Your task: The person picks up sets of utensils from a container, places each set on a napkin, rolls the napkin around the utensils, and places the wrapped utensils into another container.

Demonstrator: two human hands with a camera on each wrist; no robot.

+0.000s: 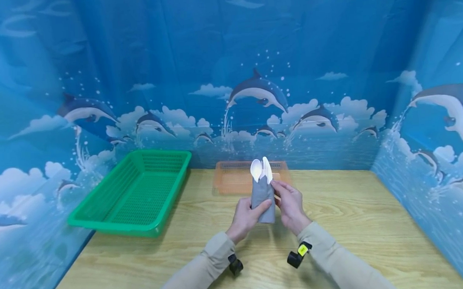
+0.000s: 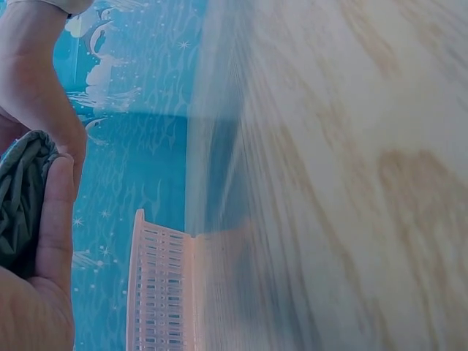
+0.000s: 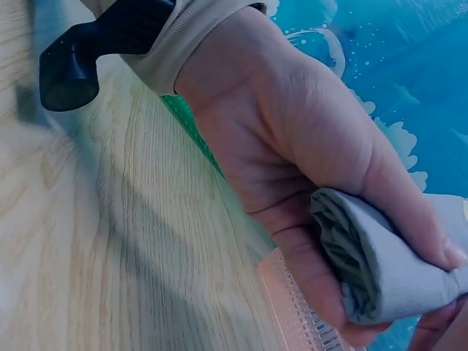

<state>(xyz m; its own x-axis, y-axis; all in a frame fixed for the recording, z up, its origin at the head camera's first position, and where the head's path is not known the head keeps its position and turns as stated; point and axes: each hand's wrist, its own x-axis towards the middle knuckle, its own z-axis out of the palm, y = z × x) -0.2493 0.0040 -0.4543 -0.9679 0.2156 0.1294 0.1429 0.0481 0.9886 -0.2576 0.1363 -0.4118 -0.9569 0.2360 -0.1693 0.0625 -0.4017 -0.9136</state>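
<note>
A rolled grey napkin [image 1: 262, 195] stands upright between my two hands, above the table. From its top stick out a white spoon [image 1: 256, 170] and a white knife [image 1: 267, 169]. My left hand [image 1: 248, 217] grips the lower part of the roll, its thumb across the front. At the upper right edge, my right hand [image 1: 291, 202] pinches the napkin with thumb and fingers, close to the knife. In the right wrist view, the roll's folded end [image 3: 347, 267] shows in the left hand. The left wrist view catches only part of the napkin [image 2: 22, 201].
A green basket [image 1: 162, 209] stands at the left of the wooden table [image 1: 349, 225]. Behind the hands, by the back curtain, lies a shallow orange basket [image 1: 234, 188]. Dolphin-print curtains [image 1: 195, 54] enclose the back and both sides.
</note>
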